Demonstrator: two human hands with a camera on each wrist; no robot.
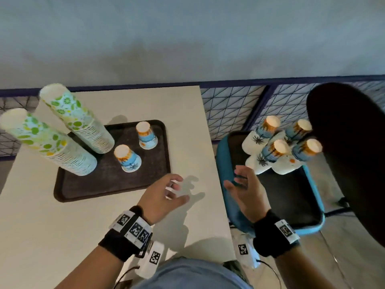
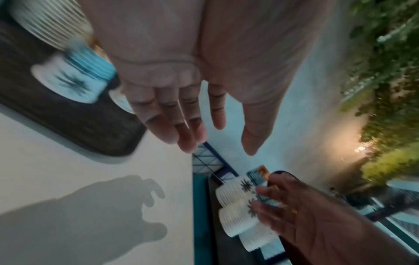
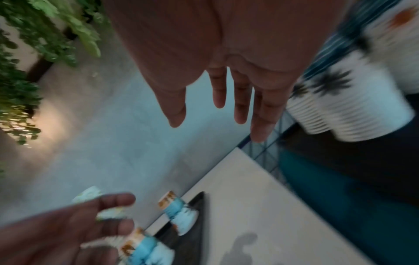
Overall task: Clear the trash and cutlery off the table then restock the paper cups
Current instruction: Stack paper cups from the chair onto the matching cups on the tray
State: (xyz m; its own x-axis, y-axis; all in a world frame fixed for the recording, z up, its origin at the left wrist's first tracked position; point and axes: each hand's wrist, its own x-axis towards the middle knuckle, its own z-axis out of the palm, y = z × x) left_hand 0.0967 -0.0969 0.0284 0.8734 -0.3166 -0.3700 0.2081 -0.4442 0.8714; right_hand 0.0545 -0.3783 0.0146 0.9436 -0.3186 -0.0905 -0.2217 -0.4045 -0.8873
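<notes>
On the white table (image 1: pixel 62 226) lies a dark tray (image 1: pixel 116 184). It carries two tall stacks of green-patterned paper cups (image 1: pixel 77 119) and two single upturned blue palm-print cups (image 1: pixel 128 159). More stacks of blue palm-print cups (image 1: pixel 277 149) stand on a blue-rimmed chair seat (image 1: pixel 291 201) right of the table. My left hand (image 1: pixel 179 189) hovers empty over the table by the tray's front right corner, fingers loosely curled; the left wrist view shows this hand (image 2: pixel 217 143) holding nothing. My right hand (image 1: pixel 234 180) is spread over the chair's left edge, just short of the stacks; the right wrist view shows that hand (image 3: pixel 215 125) empty.
A large dark rounded shape (image 1: pixel 350 142) rises at the right beside the chair. A blue wire-mesh fence (image 1: pixel 229 105) runs behind the table and chair, with grey floor beyond it. Leafy plants (image 3: pixel 34 44) show in the wrist views.
</notes>
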